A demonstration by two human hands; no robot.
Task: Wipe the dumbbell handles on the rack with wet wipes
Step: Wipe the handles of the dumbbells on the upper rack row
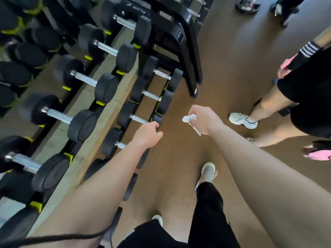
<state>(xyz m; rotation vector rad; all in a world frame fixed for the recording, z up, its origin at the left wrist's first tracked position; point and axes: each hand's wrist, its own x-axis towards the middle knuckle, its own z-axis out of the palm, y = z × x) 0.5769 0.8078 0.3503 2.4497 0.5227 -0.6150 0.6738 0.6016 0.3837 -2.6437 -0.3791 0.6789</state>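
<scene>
Rack (186, 51), black frame with yellow tabs, is seen to the left of and beyond both hands. Upper-row dumbbells (84, 125) are lined up well left of the left hand (147, 135), with their chrome handles (59, 116) fully exposed. Lower-row dumbbells (125, 113) are set just left of and beneath the left hand. One short lower handle (138, 119) is visible just beyond the knuckles, and the next one is partly covered by the left wrist.

Brown floor (223, 68) is seen between and beyond the hands. A second person (268, 102) in black shorts is stood to the right of the right hand (204, 120), with a white shoe (243, 120) near it and a pink glove (286, 63) further beyond. The wearer's own shoe (208, 171) is seen below, between the forearms.

Both arms are stretched forward and down. The left hand is held palm down over the lower row with fingers loosely curled and nothing gripped; contact with a dumbbell cannot be told. The right hand is held apart from the rack, over the floor, with fingers closed round a crumpled white wet wipe (189, 119). One end of the wipe sticks out toward the left hand and a tail hangs below the palm. No handle is touched by the wipe.
</scene>
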